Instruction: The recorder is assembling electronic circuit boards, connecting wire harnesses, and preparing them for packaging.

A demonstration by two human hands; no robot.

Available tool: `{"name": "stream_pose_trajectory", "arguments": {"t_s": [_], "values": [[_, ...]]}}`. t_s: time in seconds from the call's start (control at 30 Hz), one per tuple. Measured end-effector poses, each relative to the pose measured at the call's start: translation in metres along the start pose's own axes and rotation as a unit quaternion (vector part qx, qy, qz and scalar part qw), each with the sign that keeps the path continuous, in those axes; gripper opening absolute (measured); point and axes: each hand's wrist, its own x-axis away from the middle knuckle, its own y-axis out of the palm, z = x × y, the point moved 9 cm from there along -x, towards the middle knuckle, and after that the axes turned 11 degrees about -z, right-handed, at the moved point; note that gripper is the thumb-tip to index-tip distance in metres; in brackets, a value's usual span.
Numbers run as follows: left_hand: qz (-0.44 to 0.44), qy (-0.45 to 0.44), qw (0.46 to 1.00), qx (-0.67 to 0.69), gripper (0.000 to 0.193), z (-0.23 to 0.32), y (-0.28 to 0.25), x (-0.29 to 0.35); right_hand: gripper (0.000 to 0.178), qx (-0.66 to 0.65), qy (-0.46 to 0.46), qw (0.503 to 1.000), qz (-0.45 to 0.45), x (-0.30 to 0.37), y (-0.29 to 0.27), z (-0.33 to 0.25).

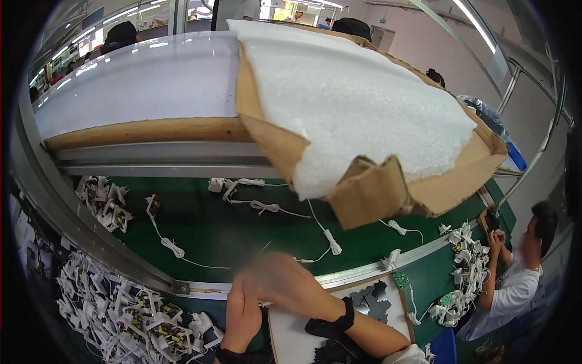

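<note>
Meeting just beside a long silver metal rail [348, 277], the left hand [242, 309] and right hand [286, 286] overlap, the right blurred in front of the left. Their fingers bend inward, but blur and overlap hide the tips, so I cannot tell whether they grip anything. A thin white cord [206, 266] runs over the dark green tabletop [200, 212] up to the left side of the hands, from a tied white cable bundle [173, 247]; whether it touches them is unclear. Black bands [348, 313] circle both wrists.

Under the right forearm lies a shallow white tray with a brown edge [294, 333], bearing flat dark-grey metal plates [373, 301]. To its right, a green circuit board [401, 279] sits near a white plug adapter [391, 259]. A large heap of white adapters and cords [121, 309] spreads at the left; a smaller heap of similar parts [470, 261] lies at the right, where a co-worker in a white top [512, 303] holds a dark object.

Above, a glossy white shelf with a brown rounded edge [151, 79] and an open brown cardboard box lined with white foam sheet [370, 97] overhang the tabletop, blocking the view of its far part. A silver metal post [91, 233] stands at the left.
</note>
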Motion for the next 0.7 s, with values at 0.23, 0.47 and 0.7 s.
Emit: {"name": "stream_pose_trajectory", "arguments": {"t_s": [0.23, 0.47, 0.7], "values": [[-0.031, 0.052, 0.998, 0.026, 0.027, 0.005, 0.008, -0.001, 0.056, -0.327, 0.131, 0.931, -0.09, 0.01, 0.032, 0.031], [0.003, 0.022, 0.996, -0.09, 0.024, 0.01, 0.009, 0.006, 0.05, -0.34, 0.075, 0.937, -0.038, 0.011, 0.031, 0.022], [0.056, 0.147, 0.987, -0.035, 0.022, 0.029, 0.017, 0.01, 0.044, -0.258, 0.123, 0.957, 0.042, 0.014, -0.007, 0.032]]}}
